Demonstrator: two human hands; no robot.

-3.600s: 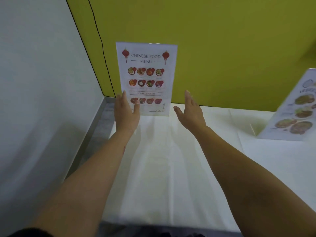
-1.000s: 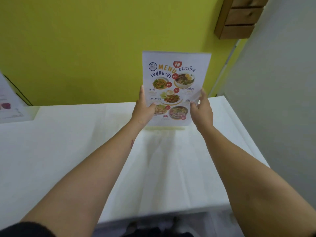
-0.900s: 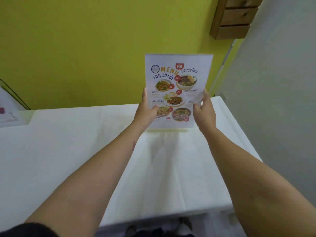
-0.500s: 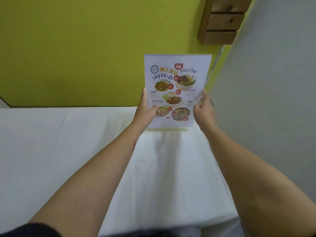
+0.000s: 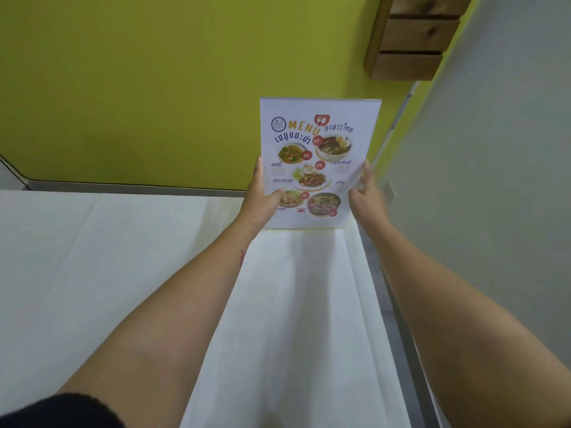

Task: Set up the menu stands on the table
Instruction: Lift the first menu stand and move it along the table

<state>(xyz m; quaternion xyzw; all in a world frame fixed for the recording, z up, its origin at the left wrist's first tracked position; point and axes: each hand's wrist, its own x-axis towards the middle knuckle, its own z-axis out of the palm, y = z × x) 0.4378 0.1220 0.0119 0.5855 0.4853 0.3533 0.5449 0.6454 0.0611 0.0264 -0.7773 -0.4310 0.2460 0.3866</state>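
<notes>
A Thai food menu stand (image 5: 315, 162) stands upright at the far right corner of the white table (image 5: 92, 273), its printed face toward me. My left hand (image 5: 261, 199) grips its lower left edge, thumb on the front. My right hand (image 5: 366, 196) holds its lower right edge. The stand's bottom edge sits at or just above the tablecloth; I cannot tell if it touches.
A yellow-green wall (image 5: 154, 88) runs behind the table. A grey wall (image 5: 494, 211) closes the right side, right next to the table's edge. A wooden shelf unit (image 5: 411, 38) hangs high at the upper right.
Both hands have carried the Thai menu stand rightward to the table's far right corner. The Chinese food menu stand at the left has dropped out of view.
</notes>
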